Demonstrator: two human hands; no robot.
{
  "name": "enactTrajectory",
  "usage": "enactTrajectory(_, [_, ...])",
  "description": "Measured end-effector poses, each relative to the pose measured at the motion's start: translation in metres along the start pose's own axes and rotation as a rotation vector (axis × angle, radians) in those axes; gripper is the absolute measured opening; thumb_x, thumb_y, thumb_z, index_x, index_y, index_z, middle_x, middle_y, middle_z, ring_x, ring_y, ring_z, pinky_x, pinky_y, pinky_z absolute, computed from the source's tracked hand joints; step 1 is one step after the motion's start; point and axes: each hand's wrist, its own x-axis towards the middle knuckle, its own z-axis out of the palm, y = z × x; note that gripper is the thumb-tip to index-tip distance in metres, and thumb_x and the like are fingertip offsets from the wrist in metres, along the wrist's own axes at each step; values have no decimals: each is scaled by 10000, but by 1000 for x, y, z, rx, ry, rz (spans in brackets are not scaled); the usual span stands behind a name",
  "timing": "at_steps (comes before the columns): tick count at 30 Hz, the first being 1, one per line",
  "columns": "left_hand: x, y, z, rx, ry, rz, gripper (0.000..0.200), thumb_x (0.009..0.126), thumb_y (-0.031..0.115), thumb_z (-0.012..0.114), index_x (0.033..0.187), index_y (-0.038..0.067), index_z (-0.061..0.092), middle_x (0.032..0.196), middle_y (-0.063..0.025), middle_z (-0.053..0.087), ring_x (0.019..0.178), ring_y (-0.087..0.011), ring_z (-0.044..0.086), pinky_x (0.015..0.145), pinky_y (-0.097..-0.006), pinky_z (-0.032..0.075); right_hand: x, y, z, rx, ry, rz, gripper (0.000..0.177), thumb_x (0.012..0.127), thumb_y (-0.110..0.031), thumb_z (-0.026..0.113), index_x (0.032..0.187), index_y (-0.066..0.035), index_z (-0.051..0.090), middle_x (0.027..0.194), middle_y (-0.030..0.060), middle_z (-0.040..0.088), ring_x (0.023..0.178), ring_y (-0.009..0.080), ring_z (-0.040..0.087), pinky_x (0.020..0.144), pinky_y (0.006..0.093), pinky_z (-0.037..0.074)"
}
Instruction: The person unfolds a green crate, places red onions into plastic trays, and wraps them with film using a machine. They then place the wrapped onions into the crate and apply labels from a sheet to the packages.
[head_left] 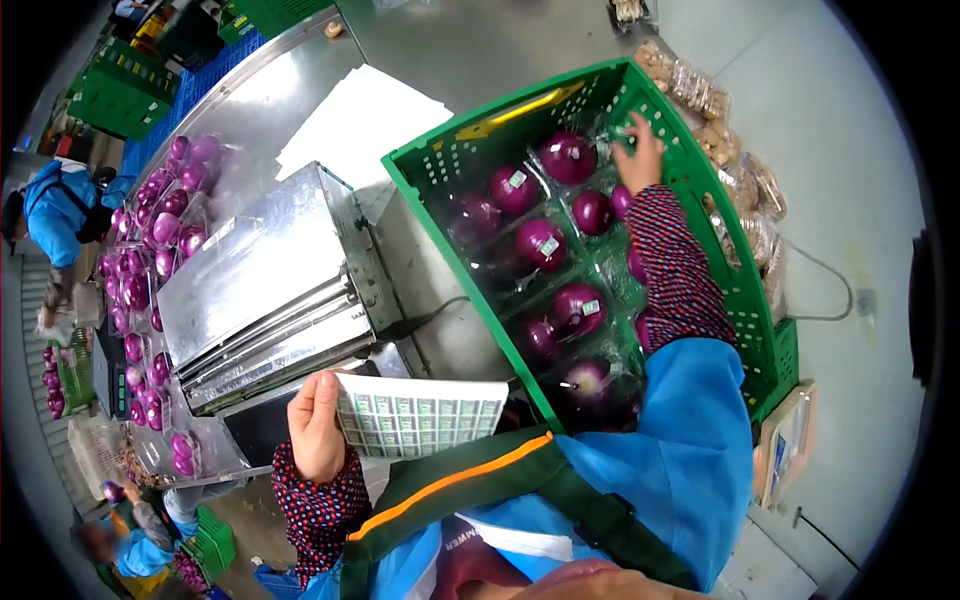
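My left hand grips the edge of a sheet of stickers, printed in rows of small green-and-white labels. My right hand reaches into the far right corner of a green crate, fingers apart, with nothing visible in them. Clear-wrapped packs of red onions fill the crate. A red onion lies left of my right hand, and another red onion is just below it. Small white labels show on several packs, one of them on a red onion near the middle. My right sleeve hides part of the crate's right side.
A metal wrapping machine stands left of the crate, with white paper behind it. More packed red onions line the table's left side. Bagged brown produce lies beyond the crate. Two people in blue work at the left.
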Motion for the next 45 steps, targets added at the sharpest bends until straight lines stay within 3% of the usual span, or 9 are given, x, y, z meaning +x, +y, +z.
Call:
enactTrajectory(4, [1,0,-4,1,26,55,229,898,172,449,904,-26,565,819,-32,579,735,-79,510,681,-198,390,-35,54,-21,514,-404,539,343,713,-102,634,1023,-68,489,791,75,583,675,254,563,667,362,455])
enactTrajectory(10, [2,-3,2,36,-85,137,134,871,58,459,923,-13,560,941,-63,564,836,-119,520,760,-229,391,-54,17,-82,-121,-293,243,300,756,-185,612,1000,-67,482,784,99,600,713,255,593,628,361,459])
enactTrajectory(16, [-2,-7,-9,71,-161,207,103,785,-37,490,864,3,542,944,-65,535,880,-133,484,794,-238,354,-83,63,-130,356,-1011,1042,361,762,-318,627,783,36,558,569,60,559,446,132,535,373,271,401])
enactTrajectory(20, [-6,0,5,15,-143,265,278,741,-64,571,976,43,467,894,-31,488,817,-120,488,737,-236,390,-96,86,-136,-262,-989,328,474,778,-461,554,598,-23,535,478,81,512,416,175,508,391,323,389])
enactTrajectory(22, [-10,7,8,-81,-31,218,457,767,-46,550,1192,43,408,909,-34,480,805,-101,492,723,-224,413,-80,9,-159,418,-812,704,333,805,-351,571,695,-49,481,485,25,476,391,110,453,371,249,356])
enactTrajectory(24, [-8,7,4,-101,-45,233,330,813,-2,526,1137,10,464,989,-54,520,873,-109,509,765,-235,419,-54,-83,-179,721,-840,515,212,817,-217,566,927,-43,513,707,20,551,581,82,514,511,200,411])
enactTrajectory(29, [-2,5,-2,-266,-110,249,239,839,81,539,1051,-24,508,927,-70,578,834,-100,527,742,-228,428,-33,-271,-191,1471,-1031,177,658,707,34,599,1277,-40,279,1129,93,451,1009,163,461,896,277,355])
enactTrajectory(33, [-18,10,-24,-192,-33,348,196,842,123,552,976,-20,541,887,-44,577,811,-82,508,730,-214,412,-29,-306,-173,1406,-910,202,181,774,-20,588,940,10,520,836,17,553,751,66,518,688,188,430])
enactTrajectory(45, [-32,6,-61,-143,4,464,191,794,26,584,977,-25,561,893,-62,599,794,-87,554,700,-206,445,-43,-364,-167,1334,-969,129,131,808,-81,579,888,14,536,767,26,574,691,63,536,617,183,432])
